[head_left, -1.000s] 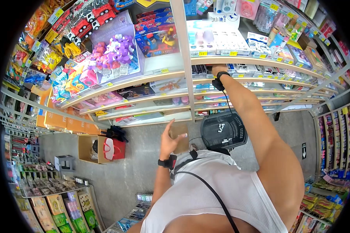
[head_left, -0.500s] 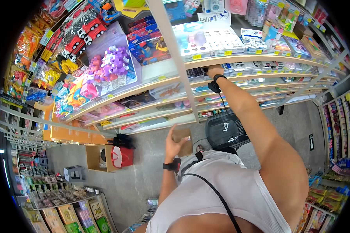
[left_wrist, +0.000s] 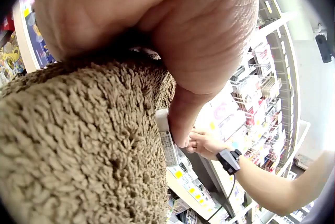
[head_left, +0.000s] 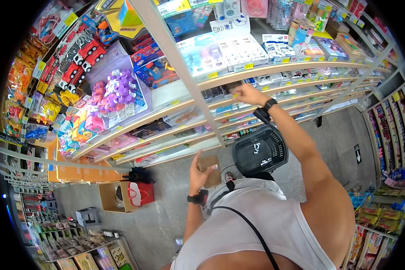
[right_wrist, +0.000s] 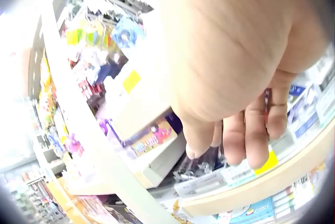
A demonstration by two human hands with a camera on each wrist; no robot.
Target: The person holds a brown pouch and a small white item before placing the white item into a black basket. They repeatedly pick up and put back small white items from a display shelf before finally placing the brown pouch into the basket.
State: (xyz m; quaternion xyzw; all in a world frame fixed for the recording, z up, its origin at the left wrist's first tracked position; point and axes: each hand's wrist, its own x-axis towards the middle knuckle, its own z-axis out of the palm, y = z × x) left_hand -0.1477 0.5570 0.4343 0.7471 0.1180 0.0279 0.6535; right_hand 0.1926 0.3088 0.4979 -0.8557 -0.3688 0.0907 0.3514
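Note:
My left hand (head_left: 200,173) grips a flat brown rectangular thing with a shaggy, fluffy surface (left_wrist: 89,145), its thumb and fingers spread around the edges. In the head view that fluffy thing (head_left: 210,168) shows beyond the hand, above the floor. My right hand (head_left: 252,95) is at the front of the shelf below the top display, its fingers loosely bent with nothing seen between them. Close behind the fingertips in the right wrist view lie dark items in clear wrapping (right_wrist: 201,164). White price strips and a yellow tag (right_wrist: 268,162) line that shelf edge.
A dark shopping basket (head_left: 283,155) is on the floor in front of the shelves. A pale upright post (head_left: 182,67) divides the toy shelves from the stationery shelves. An open cardboard box (head_left: 108,195) and a red bag (head_left: 146,194) stand at the left.
My right hand has drawn back out of the shelf to its front edge, so more of it shows. The view has shifted and tilted; the left hand still holds the brown fluffy thing.

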